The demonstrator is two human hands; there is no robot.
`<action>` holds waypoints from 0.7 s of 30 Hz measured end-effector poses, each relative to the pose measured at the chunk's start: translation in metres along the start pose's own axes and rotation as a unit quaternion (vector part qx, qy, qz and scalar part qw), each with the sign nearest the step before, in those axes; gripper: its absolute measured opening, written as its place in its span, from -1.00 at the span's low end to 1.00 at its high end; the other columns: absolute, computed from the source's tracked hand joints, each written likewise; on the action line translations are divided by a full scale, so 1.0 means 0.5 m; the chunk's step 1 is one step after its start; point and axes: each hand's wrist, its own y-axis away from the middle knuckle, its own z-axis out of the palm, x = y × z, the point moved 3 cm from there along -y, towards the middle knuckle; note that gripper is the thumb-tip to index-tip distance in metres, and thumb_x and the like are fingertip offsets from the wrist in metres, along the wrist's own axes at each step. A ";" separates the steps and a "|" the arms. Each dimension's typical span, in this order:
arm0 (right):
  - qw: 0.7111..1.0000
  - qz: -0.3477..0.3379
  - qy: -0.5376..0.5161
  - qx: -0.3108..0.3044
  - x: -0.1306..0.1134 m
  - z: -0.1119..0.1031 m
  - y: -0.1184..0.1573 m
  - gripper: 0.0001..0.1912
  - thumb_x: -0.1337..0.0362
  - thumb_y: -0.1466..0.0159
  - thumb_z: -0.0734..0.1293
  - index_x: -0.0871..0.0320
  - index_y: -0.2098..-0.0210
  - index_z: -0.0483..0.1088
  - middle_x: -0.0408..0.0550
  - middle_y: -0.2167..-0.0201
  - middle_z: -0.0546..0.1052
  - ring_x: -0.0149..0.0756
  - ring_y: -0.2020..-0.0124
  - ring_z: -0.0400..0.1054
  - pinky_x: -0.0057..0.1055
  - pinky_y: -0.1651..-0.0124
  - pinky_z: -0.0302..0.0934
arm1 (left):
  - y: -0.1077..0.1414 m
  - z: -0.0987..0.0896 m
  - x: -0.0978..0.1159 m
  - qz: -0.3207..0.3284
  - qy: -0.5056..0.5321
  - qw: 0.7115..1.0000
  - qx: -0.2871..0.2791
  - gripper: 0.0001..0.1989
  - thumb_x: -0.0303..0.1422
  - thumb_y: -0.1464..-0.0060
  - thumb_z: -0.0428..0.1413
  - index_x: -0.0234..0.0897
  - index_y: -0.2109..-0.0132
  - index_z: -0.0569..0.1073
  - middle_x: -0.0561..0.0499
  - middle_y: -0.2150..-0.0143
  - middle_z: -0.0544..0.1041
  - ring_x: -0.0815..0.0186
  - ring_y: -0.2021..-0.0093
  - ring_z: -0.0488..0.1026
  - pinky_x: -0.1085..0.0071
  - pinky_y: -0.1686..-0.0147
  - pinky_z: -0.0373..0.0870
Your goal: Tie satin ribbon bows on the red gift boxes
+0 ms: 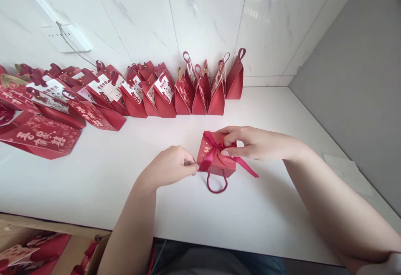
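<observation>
A small red gift box (216,162) with gold lettering and a dark red cord handle (217,191) lies on the white tabletop in front of me. A dark pink ribbon (247,167) is tied in a bow across its upper face. At the box's left edge, my left hand (171,164) pinches one end of the ribbon between thumb and fingers. My right hand (250,141) rests over the box's right side, with curled fingers and thumb closed at the bow's knot. The fingertips partly cover the ribbon there.
Several red triangular gift boxes (216,95) with loop handles stand along the tiled wall, crowding toward the left. A wall socket (65,39) with a cable is above them. A cardboard box (75,245) holding red items sits below the table's front-left edge. A grey wall (354,70) bounds the right.
</observation>
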 end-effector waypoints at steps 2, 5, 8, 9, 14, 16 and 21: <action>1.000 0.009 -0.011 -0.006 0.003 -0.006 0.003 -0.75 0.15 -0.32 0.25 0.09 0.38 0.50 -0.04 0.15 0.52 -0.24 0.25 0.39 -0.35 0.19 0.26 | -0.009 -0.005 -0.005 -0.008 0.046 0.999 -0.003 -0.66 -0.18 -0.10 0.07 -0.27 0.53 0.50 0.06 0.57 0.44 0.38 0.59 0.29 0.41 0.57 0.07; 1.000 0.018 -0.015 -0.010 0.005 -0.012 0.007 -0.75 0.13 -0.31 0.25 0.07 0.38 0.49 -0.06 0.18 0.52 -0.23 0.27 0.40 -0.35 0.22 0.26 | -0.019 0.000 -0.001 -0.007 0.148 0.987 -0.067 -0.55 -0.03 -0.13 0.05 -0.31 0.43 0.56 -0.07 0.39 0.58 0.25 0.40 0.50 0.37 0.35 0.34; 1.000 0.021 -0.012 -0.013 0.006 -0.014 0.009 -0.75 0.12 -0.30 0.26 0.07 0.40 0.49 -0.06 0.21 0.53 -0.24 0.32 0.39 -0.34 0.25 0.25 | -0.029 0.006 0.004 -0.017 0.191 0.979 -0.067 -0.46 0.09 -0.08 0.08 -0.34 0.37 0.59 -0.13 0.33 0.61 0.18 0.29 0.54 0.30 0.19 0.40; 1.000 0.022 -0.013 -0.014 0.006 -0.014 0.009 -0.74 0.12 -0.30 0.26 0.07 0.41 0.48 -0.06 0.21 0.53 -0.25 0.33 0.38 -0.34 0.25 0.25 | -0.032 0.008 0.004 -0.020 0.188 0.980 -0.063 -0.46 0.10 -0.05 0.11 -0.34 0.38 0.59 -0.13 0.34 0.61 0.17 0.27 0.53 0.29 0.18 0.40; 0.998 0.041 -0.029 -0.026 0.011 -0.025 0.017 -0.72 0.05 -0.26 0.26 0.06 0.38 0.51 -0.06 0.23 0.55 -0.21 0.31 0.39 -0.32 0.24 0.24 | -0.037 0.006 -0.001 -0.009 0.185 0.979 -0.086 -0.58 0.01 0.00 0.21 -0.31 0.31 0.62 -0.09 0.29 0.61 0.23 0.23 0.49 0.36 0.19 0.37; 0.997 0.060 -0.035 -0.031 0.017 -0.034 0.023 -0.70 0.01 -0.24 0.27 0.04 0.31 0.54 -0.07 0.26 0.57 -0.17 0.29 0.41 -0.31 0.23 0.24 | -0.036 0.000 -0.004 0.004 0.191 0.978 -0.089 -0.63 -0.04 -0.02 0.22 -0.30 0.30 0.61 -0.06 0.31 0.59 0.29 0.27 0.45 0.39 0.22 0.34; 0.993 0.104 -0.027 -0.040 0.038 -0.045 0.036 -0.61 -0.08 -0.20 0.27 0.03 0.21 0.55 -0.08 0.37 0.55 -0.12 0.31 0.39 -0.29 0.25 0.22 | -0.035 -0.005 -0.008 0.043 0.198 0.972 -0.119 -0.73 -0.16 -0.05 0.22 -0.30 0.35 0.56 0.06 0.42 0.47 0.40 0.38 0.32 0.45 0.31 0.26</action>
